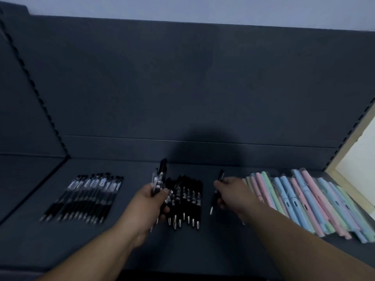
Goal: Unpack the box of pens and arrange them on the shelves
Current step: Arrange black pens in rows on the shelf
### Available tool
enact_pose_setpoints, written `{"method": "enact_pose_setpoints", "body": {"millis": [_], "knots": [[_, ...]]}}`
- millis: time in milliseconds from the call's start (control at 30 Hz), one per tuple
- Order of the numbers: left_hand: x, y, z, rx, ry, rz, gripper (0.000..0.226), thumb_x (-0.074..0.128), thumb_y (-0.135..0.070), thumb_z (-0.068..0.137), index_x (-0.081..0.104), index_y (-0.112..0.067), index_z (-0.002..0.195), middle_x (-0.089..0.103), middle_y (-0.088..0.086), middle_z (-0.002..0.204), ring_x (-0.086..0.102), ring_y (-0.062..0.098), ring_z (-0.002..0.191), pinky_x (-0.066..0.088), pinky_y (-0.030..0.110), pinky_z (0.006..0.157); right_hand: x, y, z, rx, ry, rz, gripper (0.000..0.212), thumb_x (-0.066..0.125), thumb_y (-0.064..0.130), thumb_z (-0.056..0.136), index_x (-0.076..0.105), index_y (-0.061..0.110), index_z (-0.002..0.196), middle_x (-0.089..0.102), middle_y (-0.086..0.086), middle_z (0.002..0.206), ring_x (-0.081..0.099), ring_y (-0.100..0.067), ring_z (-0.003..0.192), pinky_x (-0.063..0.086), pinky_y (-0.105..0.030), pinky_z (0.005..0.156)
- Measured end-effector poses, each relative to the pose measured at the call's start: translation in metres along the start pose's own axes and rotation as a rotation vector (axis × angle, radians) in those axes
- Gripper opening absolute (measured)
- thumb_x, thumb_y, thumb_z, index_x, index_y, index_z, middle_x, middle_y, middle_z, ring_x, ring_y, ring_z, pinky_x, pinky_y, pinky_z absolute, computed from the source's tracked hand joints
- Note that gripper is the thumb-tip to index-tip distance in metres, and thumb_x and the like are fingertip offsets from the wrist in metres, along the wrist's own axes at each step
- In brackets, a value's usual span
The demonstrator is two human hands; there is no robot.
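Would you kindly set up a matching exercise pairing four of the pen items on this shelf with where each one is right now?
Things:
1. clear-barrelled pens
2. row of black pens
3. pastel pens
4. single black pen

Places:
A. far right of the shelf
B. held in the right hand
C. far left of the shelf
D. on the shelf between the two hands, beside the left hand

Pairs: 1-C, 2-D, 3-A, 4-B

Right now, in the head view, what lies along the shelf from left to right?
Row of clear-barrelled black pens → left hand gripping a bunch of black pens → row of black pens with silver tips → right hand holding a single black pen → pastel pens in clear wrappers.
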State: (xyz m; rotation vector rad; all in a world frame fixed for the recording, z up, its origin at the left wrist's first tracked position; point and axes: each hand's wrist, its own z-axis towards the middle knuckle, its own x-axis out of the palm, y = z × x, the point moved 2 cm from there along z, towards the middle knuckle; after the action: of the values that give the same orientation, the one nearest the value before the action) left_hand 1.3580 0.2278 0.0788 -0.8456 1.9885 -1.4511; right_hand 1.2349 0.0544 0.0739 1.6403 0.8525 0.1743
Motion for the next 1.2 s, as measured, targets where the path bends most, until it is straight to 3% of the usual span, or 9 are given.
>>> {"method": "enact_pose_setpoints", "body": {"millis": [67,133,200,333,467,633,800,1000,1200], "knots": [[0.000,0.003,-0.005,0.003,-0.046,-0.034,0.008,0.052,-0.020,0.097,0.054,-0.012,0.095,0.053,0.003,0.072,0.050,0.008,0.053,0.039,0.021,0.045,0.009,-0.007,-0.001,-0.001,0.105,-0.197,0.009,0.056,0.024,0.095,0.056,0.015,0.095,0.063,-0.006,0.078,0.059,-0.015,0.056,0.048,-0.025,0.046],[0.001,0.005,-0.011,0.004,-0.054,-0.034,0.007,0.052,-0.021,0.097,0.054,-0.014,0.096,0.052,0.004,0.074,0.049,0.006,0.049,0.038,0.019,0.041,0.017,-0.012,-0.001,-0.069,0.156,-0.388,0.027,0.063,0.030,0.089,0.058,0.014,0.110,0.069,-0.003,0.090,0.066,-0.016,0.069,0.054,-0.023,0.055],[0.002,0.008,-0.016,0.000,-0.056,-0.051,0.005,0.052,-0.020,0.097,0.054,-0.015,0.094,0.053,0.003,0.075,0.048,0.005,0.048,0.038,0.017,0.040,0.019,-0.010,-0.004,-0.162,0.167,-0.522,0.032,0.067,0.034,0.087,0.060,0.016,0.113,0.065,0.005,0.091,0.060,-0.010,0.077,0.042,-0.004,0.056],[0.009,0.010,-0.023,0.005,-0.036,-0.137,0.006,0.053,-0.014,0.096,0.058,-0.016,0.095,0.057,-0.003,0.075,0.054,0.006,0.057,0.042,0.020,0.050,0.020,-0.011,-0.013,-0.272,0.184,-0.557,0.029,0.065,0.031,0.089,0.064,0.018,0.115,0.061,0.009,0.092,0.050,0.000,0.076,0.034,0.000,0.053],[0.019,0.008,-0.030,0.008,0.031,-0.146,0.008,0.053,-0.014,0.096,0.059,-0.013,0.102,0.060,-0.003,0.081,0.056,0.005,0.059,0.044,0.019,0.052,0.016,-0.006,-0.022,-0.319,0.021,-0.385,0.028,0.058,0.044,0.092,0.070,0.021,0.103,0.067,0.011,0.090,0.057,-0.002,0.080,0.035,-0.001,0.057],[0.031,0.008,-0.036,0.052,0.114,-0.047,0.015,0.054,-0.016,0.096,0.060,-0.021,0.109,0.068,-0.006,0.084,0.061,0.006,0.067,0.049,0.020,0.058,0.030,0.001,-0.039,0.022,0.325,0.202,0.029,0.065,0.039,0.089,0.068,0.010,0.086,0.067,0.000,0.074,0.053,-0.009,0.056,0.043,-0.023,0.051],[0.037,0.008,-0.040,0.120,0.098,0.161,0.014,0.049,-0.029,0.098,0.059,-0.019,0.098,0.061,-0.008,0.062,0.052,0.003,0.052,0.041,0.018,0.049,0.017,0.002,-0.038,0.123,0.314,0.465,0.020,0.059,0.025,0.095,0.065,0.006,0.096,0.063,0.000,0.069,0.053,-0.010,0.057,0.045,-0.023,0.051],[0.049,0.007,-0.041,0.139,0.172,0.224,0.020,0.040,-0.027,0.101,0.057,-0.015,0.099,0.046,-0.001,0.058,0.041,0.004,0.041,0.032,0.015,0.037,0.017,0.000,-0.043,0.166,0.441,0.499,0.024,0.070,0.025,0.086,0.065,0.004,0.096,0.064,-0.001,0.068,0.055,-0.009,0.058,0.050,-0.020,0.053],[0.052,0.009,-0.035,0.052,0.228,0.097,0.020,0.048,-0.020,0.099,0.068,-0.020,0.101,0.066,0.001,0.083,0.057,0.008,0.064,0.050,0.022,0.057,0.008,-0.004,-0.039,0.184,0.414,0.451,0.008,0.061,0.012,0.093,0.062,0.006,0.089,0.060,-0.001,0.064,0.050,-0.008,0.054,0.046,-0.021,0.051]]}}
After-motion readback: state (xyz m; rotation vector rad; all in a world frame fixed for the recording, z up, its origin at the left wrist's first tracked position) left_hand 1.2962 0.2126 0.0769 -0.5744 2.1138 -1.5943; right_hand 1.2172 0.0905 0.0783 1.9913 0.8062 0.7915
